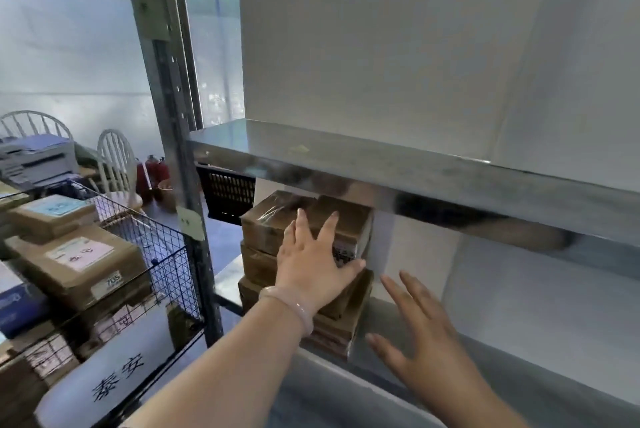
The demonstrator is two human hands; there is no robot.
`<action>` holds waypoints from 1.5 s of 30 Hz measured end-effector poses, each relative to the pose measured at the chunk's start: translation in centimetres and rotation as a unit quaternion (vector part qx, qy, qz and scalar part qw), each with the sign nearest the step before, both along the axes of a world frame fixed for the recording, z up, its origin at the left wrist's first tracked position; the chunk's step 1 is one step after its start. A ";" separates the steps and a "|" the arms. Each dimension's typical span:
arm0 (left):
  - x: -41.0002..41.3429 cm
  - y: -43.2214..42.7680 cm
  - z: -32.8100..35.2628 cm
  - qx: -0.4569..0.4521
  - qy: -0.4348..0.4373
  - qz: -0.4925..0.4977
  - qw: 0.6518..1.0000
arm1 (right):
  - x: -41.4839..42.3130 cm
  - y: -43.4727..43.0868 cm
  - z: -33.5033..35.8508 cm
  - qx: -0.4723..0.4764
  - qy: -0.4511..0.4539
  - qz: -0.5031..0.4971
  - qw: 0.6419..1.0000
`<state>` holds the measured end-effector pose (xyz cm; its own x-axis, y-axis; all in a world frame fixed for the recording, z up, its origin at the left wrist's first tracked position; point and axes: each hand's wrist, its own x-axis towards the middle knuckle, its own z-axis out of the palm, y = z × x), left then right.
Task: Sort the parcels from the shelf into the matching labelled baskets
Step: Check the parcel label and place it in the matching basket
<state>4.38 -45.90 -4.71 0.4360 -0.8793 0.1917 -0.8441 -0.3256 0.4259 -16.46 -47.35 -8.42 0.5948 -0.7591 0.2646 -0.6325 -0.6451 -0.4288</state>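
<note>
A stack of brown cardboard parcels point(266, 230) stands on the lower metal shelf point(519, 341), under the upper shelf board point(381, 164). My left hand point(311, 265), with a pale bracelet on the wrist, lies with spread fingers against the front of the top parcel point(349, 220), thumb near its printed label. My right hand point(415, 330) hovers open just right of the stack, fingers straight, holding nothing. At left a wire basket point(166, 247) with a white label in Chinese characters holds several labelled parcels point(79, 261).
A steel shelf upright point(173, 150) stands between basket and shelf. A black plastic crate point(225, 192) sits behind the stack. Further left are white chairs point(116, 164), a printer point(34, 157) and red extinguishers point(152, 175). The lower shelf right of the stack is bare metal.
</note>
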 end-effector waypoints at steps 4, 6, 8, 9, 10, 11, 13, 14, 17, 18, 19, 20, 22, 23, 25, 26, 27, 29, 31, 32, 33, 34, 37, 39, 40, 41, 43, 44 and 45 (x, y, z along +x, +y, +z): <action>-0.6 -2.9 -0.4 0.050 -0.048 0.063 0.996 | -1.6 -2.7 -0.7 0.009 -0.019 0.036 0.999; -0.9 -3.5 -0.7 0.037 -0.053 0.083 0.994 | -2.3 -4.0 -1.0 0.015 -0.024 0.050 0.998; -1.4 -3.5 -1.0 -0.010 -0.039 0.082 0.996 | -2.8 -5.0 -1.3 0.017 -0.025 0.062 0.998; -1.6 -3.3 -1.1 -0.039 -0.021 0.076 0.996 | -2.9 -5.4 -1.4 0.020 -0.028 0.070 0.997; -1.9 -2.9 -1.1 -0.070 0.004 0.070 0.995 | -3.1 -5.7 -1.3 0.024 -0.032 0.079 0.996; -2.3 -2.4 -1.1 -0.101 0.028 0.068 0.992 | -3.2 -6.0 -1.2 0.029 -0.037 0.088 0.995; -3.2 -1.0 -1.2 -0.156 0.067 0.077 0.982 | -3.3 -6.6 -0.9 0.030 -0.055 0.110 0.992; -3.6 -0.1 -1.3 -0.179 0.086 0.087 0.976 | -3.2 -6.8 -0.7 0.027 -0.065 0.119 0.990; -4.4 3.0 -1.6 -0.236 0.194 0.116 0.945 | -2.4 -7.0 0.2 0.036 -0.108 0.137 0.984; -4.5 4.0 -1.7 -0.255 0.240 0.119 0.929 | -2.0 -6.9 0.3 0.042 -0.128 0.143 0.981; -4.7 5.1 -1.8 -0.276 0.282 0.118 0.911 | -1.6 -6.7 0.4 0.047 -0.148 0.151 0.976; -4.9 6.2 -1.9 -0.298 0.318 0.121 0.892 | -1.2 -6.4 0.6 0.049 -0.168 0.162 0.971; -5.2 8.2 -2.2 -0.336 0.398 0.128 0.844 | -0.1 -5.6 0.7 0.053 -0.211 0.180 0.959; -5.2 9.1 -2.4 -0.355 0.457 0.138 0.804 | 0.5 -5.1 0.8 0.065 -0.230 0.187 0.953; -5.2 10.8 -2.5 -0.389 0.582 0.149 0.699 | 1.7 -4.0 0.9 0.103 -0.249 0.198 0.942; -5.1 11.5 -2.6 -0.400 0.628 0.154 0.649 | 2.4 -3.4 1.0 0.127 -0.256 0.207 0.936; -5.1 12.2 -2.7 -0.408 0.664 0.154 0.607 | 3.0 -2.9 1.2 0.162 -0.266 0.220 0.924; -4.9 13.4 -2.8 -0.418 0.710 0.143 0.548 | 4.4 -1.7 1.9 0.267 -0.281 0.256 0.886; -4.9 14.3 -3.0 -0.417 0.728 0.126 0.530 | 5.7 -0.6 2.1 0.340 -0.265 0.297 0.852; -4.9 14.7 -3.1 -0.408 0.732 0.121 0.532 | 6.3 0.0 2.1 0.358 -0.252 0.313 0.843; -4.8 15.1 -3.3 -0.394 0.729 0.125 0.546 | 6.9 0.6 2.0 0.371 -0.245 0.326 0.834; -4.7 15.4 -3.4 -0.384 0.718 0.141 0.563 | 7.5 1.0 1.8 0.376 -0.242 0.337 0.829; -3.9 16.9 -3.6 -0.389 0.646 0.211 0.622 | 9.1 2.0 1.6 0.356 -0.237 0.343 0.837; -3.3 17.9 -3.7 -0.394 0.563 0.255 0.680 | 10.2 2.3 1.5 0.337 -0.228 0.354 0.842; -3.0 18.5 -4.1 -0.397 0.522 0.265 0.707 | 10.7 2.5 1.2 0.329 -0.217 0.360 0.846; -3.1 18.7 -4.3 -0.407 0.517 0.264 0.705 | 11.2 2.7 0.9 0.322 -0.202 0.365 0.850; -2.9 19.5 -4.3 -0.416 0.511 0.250 0.710 | 12.2 3.6 0.6 0.310 -0.182 0.376 0.854; -2.5 20.0 -4.5 -0.413 0.499 0.252 0.719 | 12.8 4.0 0.6 0.306 -0.168 0.381 0.856; -1.8 20.4 -4.9 -0.414 0.506 0.243 0.716 | 13.5 4.4 0.5 0.298 -0.154 0.386 0.859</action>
<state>2.58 -25.49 -9.59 0.9363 -0.3440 -0.0708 0.1613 0.2421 0.9568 -2.93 -42.96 -7.96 0.9536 -0.2244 0.2009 0.0884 -0.4291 -0.8989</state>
